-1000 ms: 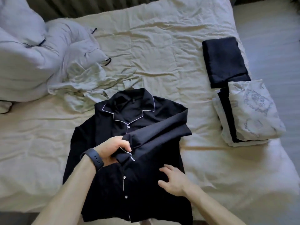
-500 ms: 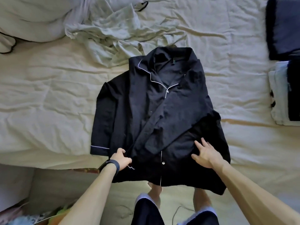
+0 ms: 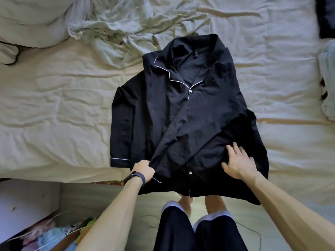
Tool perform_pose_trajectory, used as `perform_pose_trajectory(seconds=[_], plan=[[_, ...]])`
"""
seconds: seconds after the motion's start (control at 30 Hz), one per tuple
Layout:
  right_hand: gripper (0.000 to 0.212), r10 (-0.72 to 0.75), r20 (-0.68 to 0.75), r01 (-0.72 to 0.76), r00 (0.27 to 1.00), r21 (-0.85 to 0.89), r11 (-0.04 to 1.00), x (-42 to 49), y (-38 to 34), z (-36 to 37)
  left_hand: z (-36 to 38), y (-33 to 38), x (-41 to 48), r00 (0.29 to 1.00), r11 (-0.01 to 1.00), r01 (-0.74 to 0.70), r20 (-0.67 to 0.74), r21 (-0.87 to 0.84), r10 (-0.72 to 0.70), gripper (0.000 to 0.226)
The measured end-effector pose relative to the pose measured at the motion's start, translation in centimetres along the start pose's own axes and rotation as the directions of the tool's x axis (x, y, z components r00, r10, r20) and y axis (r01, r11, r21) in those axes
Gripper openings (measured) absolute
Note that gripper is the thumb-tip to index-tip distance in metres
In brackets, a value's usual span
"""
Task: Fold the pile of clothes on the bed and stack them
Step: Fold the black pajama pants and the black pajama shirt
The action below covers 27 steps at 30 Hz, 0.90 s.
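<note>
left hand (image 3: 145,169) gripping black shirt (image 3: 181,113) sleeve

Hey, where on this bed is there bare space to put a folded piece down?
Widest: bare sheet left of the black shirt, below the crumpled pale clothes. A narrower strip lies between the shirt and the folded stack at the right edge. The top left is crowded.

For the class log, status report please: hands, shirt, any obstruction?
Left hand grips folded sleeve at cuff. Right hand open, flat on black shirt. Crumpled pale garment by collar, not blocking.
</note>
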State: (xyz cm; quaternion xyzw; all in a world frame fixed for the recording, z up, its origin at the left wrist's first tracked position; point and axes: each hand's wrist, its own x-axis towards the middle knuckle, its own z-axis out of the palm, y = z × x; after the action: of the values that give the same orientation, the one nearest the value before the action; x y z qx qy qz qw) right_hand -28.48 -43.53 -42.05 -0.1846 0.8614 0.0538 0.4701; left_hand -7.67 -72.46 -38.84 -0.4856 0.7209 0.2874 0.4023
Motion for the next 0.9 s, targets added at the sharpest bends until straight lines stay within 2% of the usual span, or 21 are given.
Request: perform_pose_trajectory(seconds=[0.07,0.1,0.2,0.3,0.37,0.4,0.43,0.47,0.5,0.57,0.63,0.7,0.8,0.9], plan=[[0.081,0.003,-0.005,-0.003,1.000,0.013,1.000,-0.2,-0.1,0.2,-0.7,-0.9,0.2,0.999,0.989,0.034,0.046,-0.145,-0.028,0.014],[0.080,0.004,-0.006,-0.004,1.000,0.020,1.000,-0.2,-0.1,0.1,-1.0,-1.4,0.2,0.998,0.990,0.047,0.053,-0.135,-0.040,0.015],[0.078,-0.003,-0.020,0.004,1.000,0.031,1.000,-0.1,-0.3,0.0,-1.7,-2.5,0.4,0.997,0.993,0.053,0.047,0.107,-0.059,0.039],[0.073,0.021,-0.031,-0.019,0.999,0.080,0.997,-0.5,-0.7,-0.5,-2.5,-0.8,0.6,0.999,0.923,-0.025,0.028,0.385,0.015,0.038],[0.066,0.079,-0.062,-0.066,0.995,0.185,0.980,-0.6,-1.1,-1.6,-3.5,2.3,0.5,0.995,0.883,-0.091,0.013,0.461,0.096,0.037],[0.061,0.133,-0.102,-0.095,0.986,0.313,0.945,-0.6,-1.3,-2.3,-4.0,4.2,0.5,0.989,0.878,-0.137,0.013,0.458,0.148,0.039],[0.056,0.207,-0.141,-0.113,0.968,0.491,0.864,-0.5,-1.6,-3.2,-4.6,6.3,0.6,0.979,0.881,-0.189,0.009,0.434,0.206,0.041],[0.052,0.291,-0.158,-0.112,0.944,0.674,0.730,-0.4,-1.8,-4.1,-5.2,8.6,0.8,0.963,0.883,-0.243,-0.005,0.402,0.268,0.043],[0.050,0.365,-0.142,-0.097,0.920,0.820,0.564,-0.2,-2.1,-5.0,-5.9,11.1,1.1,0.943,0.878,-0.295,-0.031,0.377,0.330,0.044],[0.049,0.422,-0.046,-0.046,0.905,0.978,0.205,0.9,-2.3,-6.8,-7.3,16.1,2.1,0.899,0.860,-0.379,-0.084,0.341,0.429,0.045],[0.051,0.385,0.065,-0.022,0.921,0.993,-0.116,2.2,-2.6,-8.5,-8.3,21.1,3.5,0.870,0.851,-0.440,-0.099,0.288,0.483,0.046],[0.053,0.330,0.164,-0.046,0.930,0.939,-0.340,3.7,-2.7,-10.0,-9.0,25.9,5.1,0.850,0.843,-0.486,-0.102,0.229,0.517,0.049],[0.030,0.228,0.272,-0.090,0.935,0.803,-0.589,5.8,-2.2,-11.3,-9.4,31.9,7.5,0.824,0.839,-0.520,-0.166,0.159,0.542,0.055],[0.033,0.136,0.332,-0.136,0.934,0.680,-0.721,7.2,-1.3,-11.6,-9.6,35.9,9.8,0.787,0.823,-0.546,-0.239,0.158,0.568,0.065]])
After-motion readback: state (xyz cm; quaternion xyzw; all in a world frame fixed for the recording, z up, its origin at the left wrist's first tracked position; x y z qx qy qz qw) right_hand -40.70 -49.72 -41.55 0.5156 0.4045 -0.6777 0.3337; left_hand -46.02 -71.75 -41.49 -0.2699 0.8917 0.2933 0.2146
